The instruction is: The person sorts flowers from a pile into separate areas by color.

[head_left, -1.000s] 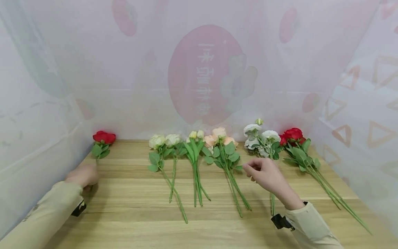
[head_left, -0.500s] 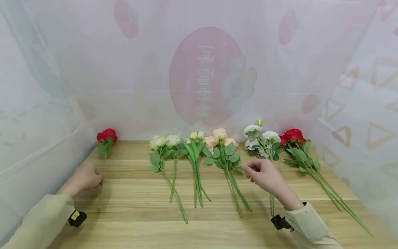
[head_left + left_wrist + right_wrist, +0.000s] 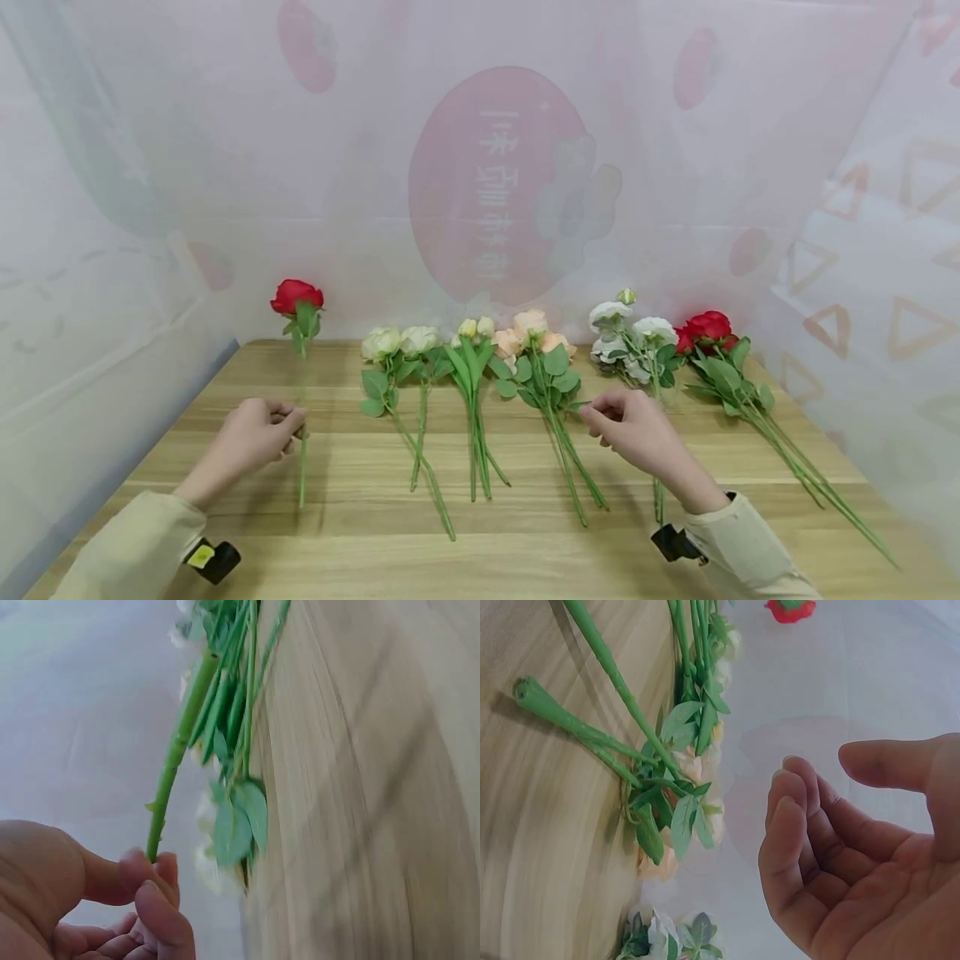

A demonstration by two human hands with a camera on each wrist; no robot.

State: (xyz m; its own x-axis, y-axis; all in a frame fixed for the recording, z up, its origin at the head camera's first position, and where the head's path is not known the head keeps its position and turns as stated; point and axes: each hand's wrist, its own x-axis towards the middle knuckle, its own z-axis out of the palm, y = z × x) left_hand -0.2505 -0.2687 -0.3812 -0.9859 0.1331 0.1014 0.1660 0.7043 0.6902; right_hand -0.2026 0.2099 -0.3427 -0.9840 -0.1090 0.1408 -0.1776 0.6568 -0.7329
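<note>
My left hand (image 3: 258, 433) pinches the green stem of a red rose (image 3: 297, 297) between thumb and fingertips, at the left of the table. The bloom points away from me, and the lower stem (image 3: 176, 750) sticks out past the fingers in the left wrist view. My right hand (image 3: 633, 425) hovers beside the peach roses (image 3: 531, 327), its fingers loosely bent and holding nothing. A gap shows between its thumb and fingertips (image 3: 791, 769) in the right wrist view. Behind that hand lie white flowers (image 3: 611, 315), their stem partly hidden by it.
Along the back of the wooden table (image 3: 375, 558) lie cream roses (image 3: 381, 342), tulips (image 3: 468, 327) with green leaves, and more red roses (image 3: 707, 327) on long stems at the right. A printed cloth (image 3: 337, 167) hangs behind and at both sides.
My left hand has moved right and brought the red rose with it, away from the left side cloth; the bloom is higher in view. The right hand has barely moved.
</note>
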